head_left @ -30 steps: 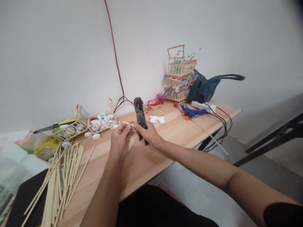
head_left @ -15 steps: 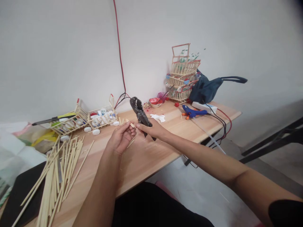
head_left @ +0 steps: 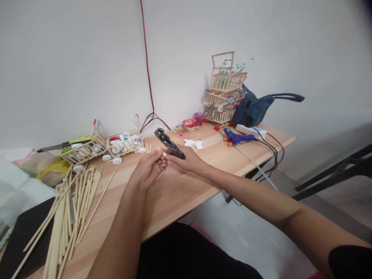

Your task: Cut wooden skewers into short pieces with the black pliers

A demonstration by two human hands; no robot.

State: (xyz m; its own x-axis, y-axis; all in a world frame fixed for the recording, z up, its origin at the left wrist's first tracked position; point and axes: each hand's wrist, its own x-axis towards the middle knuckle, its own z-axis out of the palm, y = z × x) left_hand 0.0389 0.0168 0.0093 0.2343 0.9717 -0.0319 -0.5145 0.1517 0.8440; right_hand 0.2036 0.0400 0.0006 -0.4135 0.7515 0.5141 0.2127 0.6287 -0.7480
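Above the middle of the wooden table (head_left: 180, 193), my left hand (head_left: 151, 167) pinches a short piece of pale wooden stick (head_left: 164, 154) between thumb and fingers. My right hand (head_left: 186, 158) is wrapped round a dark plier-like cutting tool (head_left: 168, 142), whose head points up and to the left. The fingertips of both hands meet or nearly meet at the stick piece. Most of the right fingers are hidden behind the tool. A few short stick offcuts (head_left: 148, 148) lie just beyond my left hand.
Long wooden sticks (head_left: 78, 209) are heaped at the left. Small stick-built carts (head_left: 124, 145) with white wheels stand behind them. At the back right are stacked stick carts (head_left: 225, 93), a red paint bowl (head_left: 191, 124), a blue glue gun (head_left: 238, 136), a power strip (head_left: 251, 131) and a dark bag (head_left: 252, 108).
The cutting tool has tipped further left and lower, and its handles now look closer together. My right hand has turned with it. My left hand stays nearly in place with the stick piece.
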